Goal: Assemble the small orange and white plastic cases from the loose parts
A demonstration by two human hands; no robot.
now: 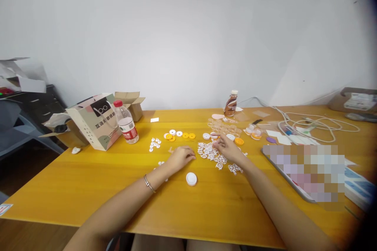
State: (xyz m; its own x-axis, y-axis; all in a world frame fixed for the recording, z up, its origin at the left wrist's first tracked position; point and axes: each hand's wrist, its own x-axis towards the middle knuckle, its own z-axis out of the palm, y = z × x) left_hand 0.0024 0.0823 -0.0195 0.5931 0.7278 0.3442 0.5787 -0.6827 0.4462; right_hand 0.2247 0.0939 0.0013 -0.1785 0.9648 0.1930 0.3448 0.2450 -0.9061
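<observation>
My left hand [180,157] rests on the table with loosely bent fingers and shows nothing in its grasp. Below its fingertips lies a round white plastic cap-like piece [191,179], hollow side up. My right hand [228,147] reaches over a pile of small white openwork plastic pieces [207,151], its thumb and index finger apart. The index fingertip is by a row of white discs [206,136] and yellow-orange rings [239,141]; whether it touches one I cannot tell. Small white round parts [154,144] and more yellow discs [185,135] lie beyond my left hand.
A red-capped water bottle [126,123], a paper bag [94,121] and a cardboard box [132,106] stand left. Clear cups [224,127] and a brown drink bottle [231,104] are behind the pile. Right are white cables [330,124] and a blurred-out tablet-like slab [306,172].
</observation>
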